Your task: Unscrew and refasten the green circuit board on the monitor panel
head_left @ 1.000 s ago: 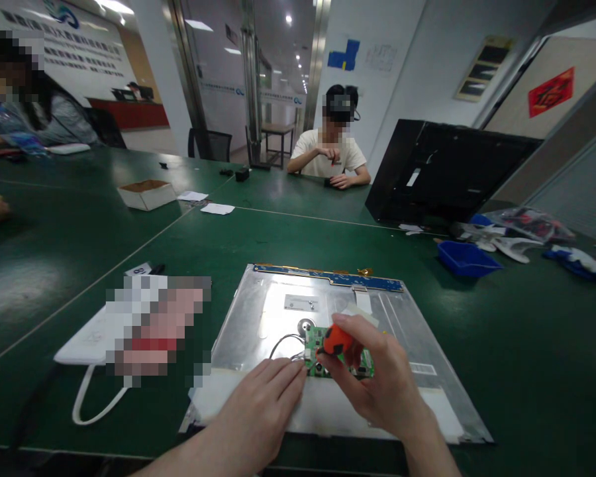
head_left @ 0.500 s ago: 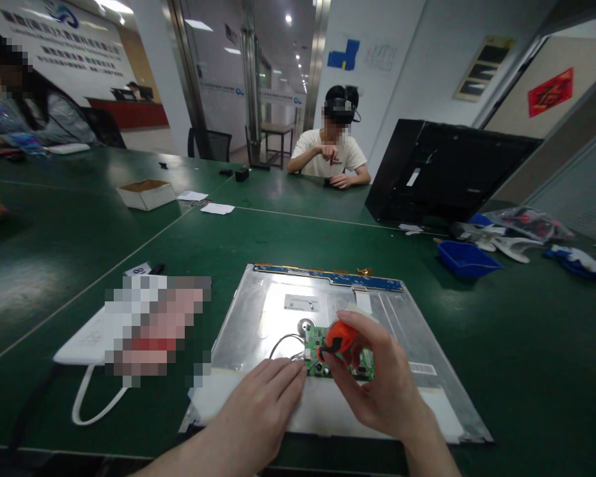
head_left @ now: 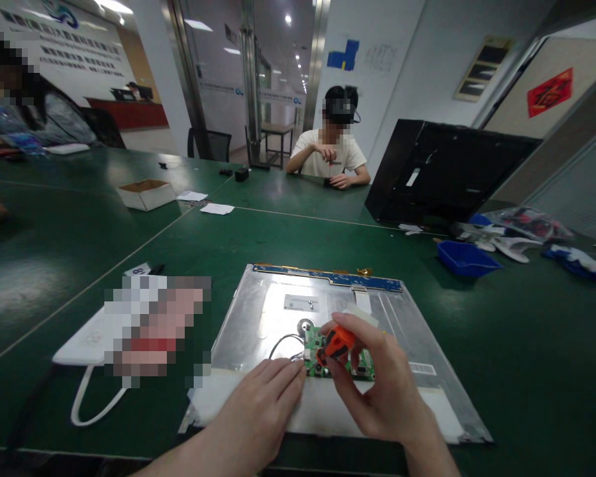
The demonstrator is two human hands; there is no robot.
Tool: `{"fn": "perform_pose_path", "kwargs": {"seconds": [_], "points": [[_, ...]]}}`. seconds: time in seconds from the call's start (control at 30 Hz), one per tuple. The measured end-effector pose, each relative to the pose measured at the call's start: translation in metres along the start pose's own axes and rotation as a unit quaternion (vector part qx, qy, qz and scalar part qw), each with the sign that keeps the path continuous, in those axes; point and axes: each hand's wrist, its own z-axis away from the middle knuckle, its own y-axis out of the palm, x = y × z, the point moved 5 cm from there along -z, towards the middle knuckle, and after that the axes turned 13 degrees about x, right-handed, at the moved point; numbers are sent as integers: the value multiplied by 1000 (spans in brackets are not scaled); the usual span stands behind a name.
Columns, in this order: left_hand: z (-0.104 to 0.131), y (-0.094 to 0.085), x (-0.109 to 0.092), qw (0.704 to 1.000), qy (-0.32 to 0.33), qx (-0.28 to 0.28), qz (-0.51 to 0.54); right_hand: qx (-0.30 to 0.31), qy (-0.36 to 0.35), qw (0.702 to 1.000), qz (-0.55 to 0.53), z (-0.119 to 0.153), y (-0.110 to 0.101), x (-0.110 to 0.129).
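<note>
In front of me a flat metal display panel [head_left: 258, 311] lies on the table. A green circuit board [head_left: 314, 336] sits on its middle, with black wires [head_left: 282, 339] running to its left side. My right hand [head_left: 382, 377] grips an orange and black screwdriver [head_left: 340, 341] by its handle, thumb and fingers around it. The screwdriver stands over the board; its tip is hidden. My left hand [head_left: 258, 407] lies fairly flat on the panel, its fingers stretched side by side, fingertips touching the board's left edge by the wires. Anything under those fingers is hidden.
A white device with a cable [head_left: 82, 338] lies at left, partly blurred out. Farther off are a white box [head_left: 146, 197], a blue tray [head_left: 467, 258] and a large black monitor housing [head_left: 451, 172]. Another person [head_left: 330, 156] sits opposite; someone else sits at far left.
The screwdriver handle has turned a little in my right hand, and the thumb and fingers have shifted slightly on it. My left hand stays where it was.
</note>
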Motion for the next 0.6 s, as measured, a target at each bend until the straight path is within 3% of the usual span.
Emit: {"fn": "perform_pose_path", "kwargs": {"seconds": [0.33,0.6], "points": [[0,0,-1,1000,1,8,-3,-19,-19,1000,-7,-1,2,-3],[0,-2,-1,1000,6,11,3,5,-9,1000,-17,-2,1,-2]]}}
